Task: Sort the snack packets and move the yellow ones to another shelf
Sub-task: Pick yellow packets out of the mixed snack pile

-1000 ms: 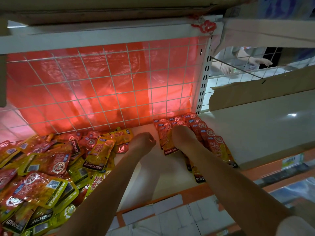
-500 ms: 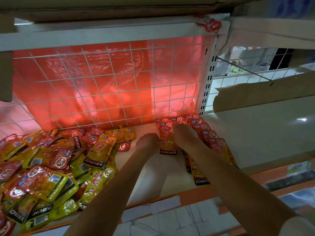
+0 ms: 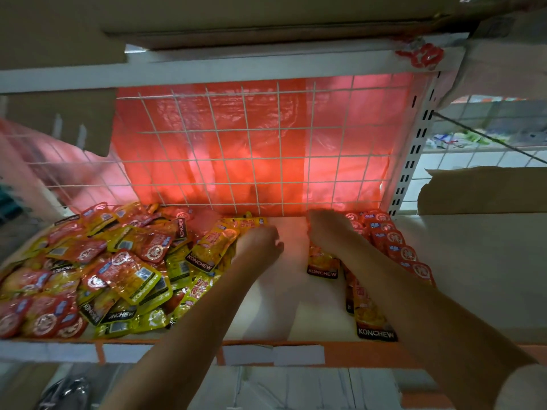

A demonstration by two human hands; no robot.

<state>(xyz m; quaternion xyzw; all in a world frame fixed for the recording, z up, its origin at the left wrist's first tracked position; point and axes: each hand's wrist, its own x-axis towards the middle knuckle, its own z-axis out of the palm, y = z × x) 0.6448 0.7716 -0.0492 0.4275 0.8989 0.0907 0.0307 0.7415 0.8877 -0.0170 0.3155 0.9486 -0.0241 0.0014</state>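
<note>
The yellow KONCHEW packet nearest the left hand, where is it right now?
In the head view, the yellow KONCHEW packet lies at the right edge of the mixed packet pile, just left of the left hand, near the wire mesh back.

A loose heap of snack packets [image 3: 118, 267] lies on the shelf [image 3: 284, 291] at left; a tidy row of packets [image 3: 393, 247] lies at right. Behind both stands a wire grid [image 3: 251, 149], with plastic sheeting [image 3: 207, 173] behind it.

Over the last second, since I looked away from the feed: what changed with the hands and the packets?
The left hand drifted left, from bare shelf to the edge of the mixed packet pile, touching a yellow packet. The right hand slid toward the back over the red packet row. Nothing visibly lifted; pile and row lie as before.
</note>
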